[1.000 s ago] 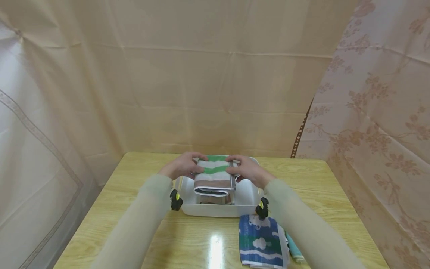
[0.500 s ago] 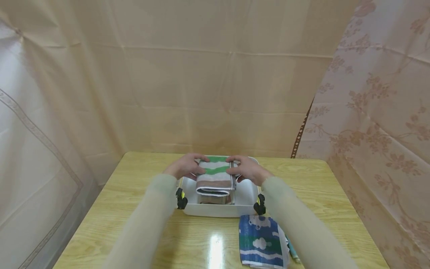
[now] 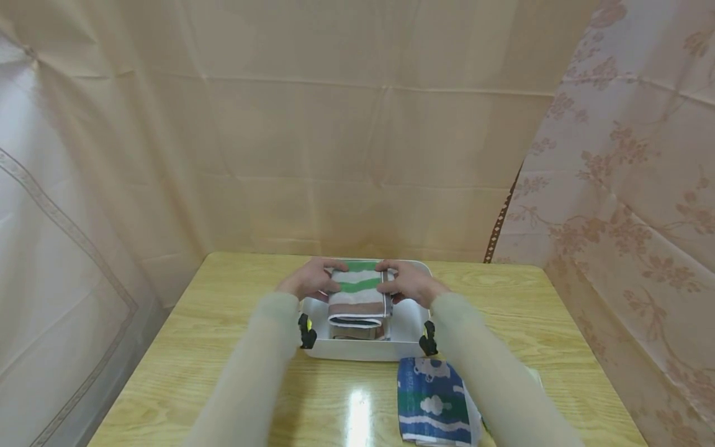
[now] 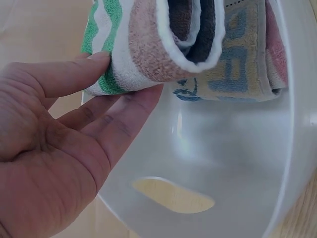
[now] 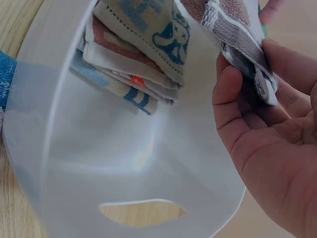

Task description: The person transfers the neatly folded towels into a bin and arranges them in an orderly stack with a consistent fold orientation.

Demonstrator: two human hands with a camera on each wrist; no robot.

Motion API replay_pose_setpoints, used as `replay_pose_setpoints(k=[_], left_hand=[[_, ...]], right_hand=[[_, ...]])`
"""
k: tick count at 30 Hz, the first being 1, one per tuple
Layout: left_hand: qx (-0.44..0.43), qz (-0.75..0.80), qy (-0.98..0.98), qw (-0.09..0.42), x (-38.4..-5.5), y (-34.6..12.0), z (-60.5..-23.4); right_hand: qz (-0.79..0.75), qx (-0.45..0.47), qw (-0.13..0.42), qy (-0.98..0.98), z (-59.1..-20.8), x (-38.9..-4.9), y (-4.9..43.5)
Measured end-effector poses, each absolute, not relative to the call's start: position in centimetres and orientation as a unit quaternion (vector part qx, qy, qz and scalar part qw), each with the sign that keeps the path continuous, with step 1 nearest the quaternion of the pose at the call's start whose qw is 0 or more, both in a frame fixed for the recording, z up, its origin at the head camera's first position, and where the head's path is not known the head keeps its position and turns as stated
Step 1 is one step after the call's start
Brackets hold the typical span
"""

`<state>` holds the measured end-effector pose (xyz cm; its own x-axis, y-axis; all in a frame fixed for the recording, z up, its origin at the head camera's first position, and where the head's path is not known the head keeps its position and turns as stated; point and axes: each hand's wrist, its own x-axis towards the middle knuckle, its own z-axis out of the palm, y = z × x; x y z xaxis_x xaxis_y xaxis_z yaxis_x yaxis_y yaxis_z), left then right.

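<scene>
A folded towel (image 3: 357,297) with green, white and brown stripes is held level above a stack of folded towels in the white plastic bin (image 3: 363,351). My left hand (image 3: 310,279) grips its left side, thumb on top and fingers beneath. On the other side my right hand (image 3: 412,282) pinches the edge the same way. In the right wrist view, the stack's top towel (image 5: 171,37) is beige with blue figures, and more folded towels lie under it. How far the striped towel touches the stack is hard to tell.
A folded blue and green towel (image 3: 432,403) lies on the wooden table (image 3: 240,347), just in front of the bin. Another towel is mostly hidden by my right sleeve (image 3: 497,366). Handle slots (image 5: 143,213) pierce the bin's ends. A beige curtain (image 3: 346,155) hangs behind the table.
Both hands have lowered slightly with the striped towel, which has shifted a little to the right. My forearms have drawn inward, and the right sleeve covers more of the towel beside the blue one.
</scene>
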<state>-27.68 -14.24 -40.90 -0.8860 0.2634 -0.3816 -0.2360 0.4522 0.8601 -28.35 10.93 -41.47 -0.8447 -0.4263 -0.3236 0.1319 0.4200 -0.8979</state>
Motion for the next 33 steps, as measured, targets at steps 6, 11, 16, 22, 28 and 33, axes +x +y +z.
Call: replay_pose_setpoints(k=[6,11,16,22,28,33], left_hand=[[-0.001,0.526,0.816,0.238,-27.4,-14.1,-41.2],[-0.009,0.529,0.812,0.244,-27.4,-14.1,-41.7],[-0.015,0.529,0.805,0.268,-27.8,-14.1,-42.3],[-0.009,0.518,0.804,0.292,-27.9,-14.2,-42.8],[-0.015,0.517,0.797,0.312,-27.8,-13.9,-43.2],[-0.021,0.510,0.795,0.329,-27.7,-13.8,-43.4]], right_hand=[[-0.534,-0.104,0.275,0.793,-41.9,-28.3,10.9],[-0.526,-0.108,0.281,0.795,-42.2,-28.4,10.8],[-0.510,-0.108,0.284,0.805,-42.6,-28.3,10.9],[-0.520,-0.093,0.302,0.793,-42.9,-28.0,10.8],[-0.518,-0.093,0.318,0.789,-43.0,-27.7,10.9],[-0.512,-0.088,0.332,0.787,-43.2,-27.8,10.8]])
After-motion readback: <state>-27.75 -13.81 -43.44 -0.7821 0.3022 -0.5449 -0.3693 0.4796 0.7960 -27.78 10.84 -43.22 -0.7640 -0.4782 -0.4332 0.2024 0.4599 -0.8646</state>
